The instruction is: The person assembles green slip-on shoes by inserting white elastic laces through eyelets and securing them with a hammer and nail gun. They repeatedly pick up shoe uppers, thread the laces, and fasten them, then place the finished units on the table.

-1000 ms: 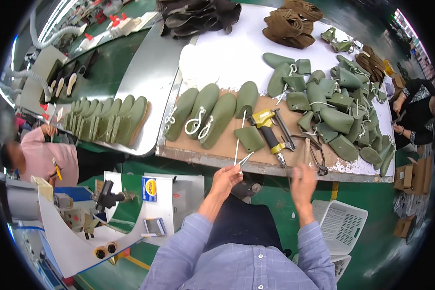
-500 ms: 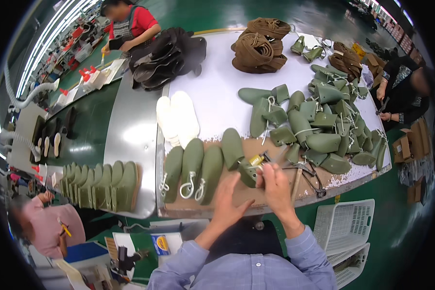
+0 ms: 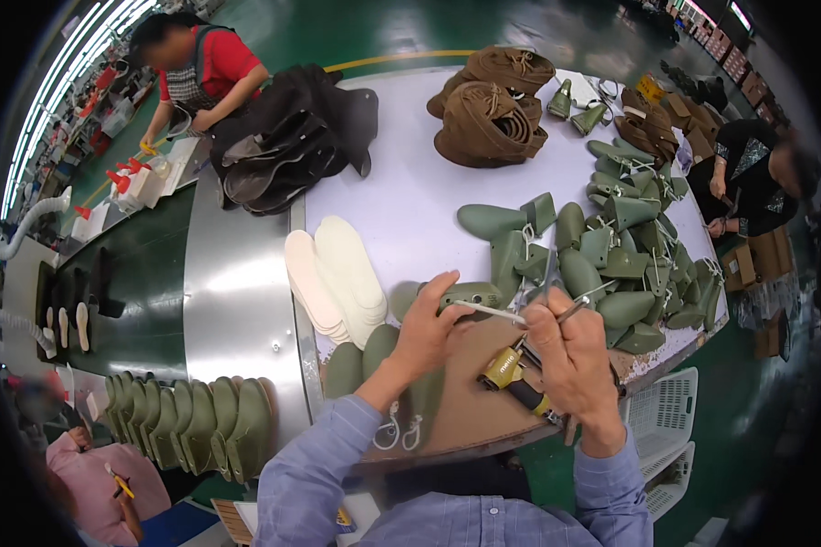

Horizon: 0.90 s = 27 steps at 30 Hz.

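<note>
A green shoe last (image 3: 477,294) lies under my left hand (image 3: 420,330), whose fingers curl over its side. From it a white cord (image 3: 493,312) runs taut to my right hand (image 3: 566,360). That hand is closed in a fist on the cord's end, and a thin grey blurred piece juts up from it; I cannot make out its kind. Just below the fist lies a yellow and black hand tool (image 3: 513,366), partly hidden by it. More green lasts (image 3: 345,369) with white cord loops stand under my left forearm, mostly covered.
Many green lasts (image 3: 625,310) are heaped on the right. Cream insoles (image 3: 342,273) lie at left, dark uppers (image 3: 292,137) and brown uppers (image 3: 493,123) behind. A row of lasts (image 3: 192,419) stands on the metal table. White crates (image 3: 666,401) sit below right. Co-workers are around.
Both hands rose from the near edge and now stretch the white cord between them. The last turned sideways under my left hand. The yellow tool now shows lower, beside my right hand.
</note>
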Each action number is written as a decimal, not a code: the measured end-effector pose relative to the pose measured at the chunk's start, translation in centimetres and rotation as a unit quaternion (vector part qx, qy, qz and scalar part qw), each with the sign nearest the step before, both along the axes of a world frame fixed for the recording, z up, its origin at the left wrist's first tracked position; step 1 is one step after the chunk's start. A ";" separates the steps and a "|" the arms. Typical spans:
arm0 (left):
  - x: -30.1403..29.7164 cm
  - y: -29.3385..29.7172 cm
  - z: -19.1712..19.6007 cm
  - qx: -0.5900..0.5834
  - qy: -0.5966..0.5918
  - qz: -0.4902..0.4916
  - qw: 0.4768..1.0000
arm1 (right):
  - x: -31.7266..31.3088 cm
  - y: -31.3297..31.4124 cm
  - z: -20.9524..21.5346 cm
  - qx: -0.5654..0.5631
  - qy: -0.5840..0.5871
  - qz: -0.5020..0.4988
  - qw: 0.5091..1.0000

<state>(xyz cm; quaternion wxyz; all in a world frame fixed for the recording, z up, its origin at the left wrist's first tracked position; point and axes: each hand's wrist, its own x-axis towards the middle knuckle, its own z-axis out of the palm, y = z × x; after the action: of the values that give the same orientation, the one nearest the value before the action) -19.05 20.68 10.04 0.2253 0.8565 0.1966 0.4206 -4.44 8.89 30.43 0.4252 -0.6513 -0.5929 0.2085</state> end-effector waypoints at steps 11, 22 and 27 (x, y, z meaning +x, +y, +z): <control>2.0 5.3 -9.0 0.044 0.254 -0.148 0.955 | 1.7 -2.1 -8.8 -0.097 -0.110 -0.126 0.981; 2.9 10.4 -11.1 -0.121 0.226 -0.246 0.935 | 2.5 0.2 -15.9 -0.170 0.250 -0.209 0.930; 3.1 11.0 -10.3 -0.143 0.238 -0.261 0.924 | 3.1 1.6 -23.4 -0.266 -0.023 -0.160 0.950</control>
<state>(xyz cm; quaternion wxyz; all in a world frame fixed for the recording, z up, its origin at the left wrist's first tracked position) -15.97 31.64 -0.22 0.3941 0.9110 0.0718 0.0981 -1.34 10.49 7.01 0.2503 -0.8316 -0.4138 0.2731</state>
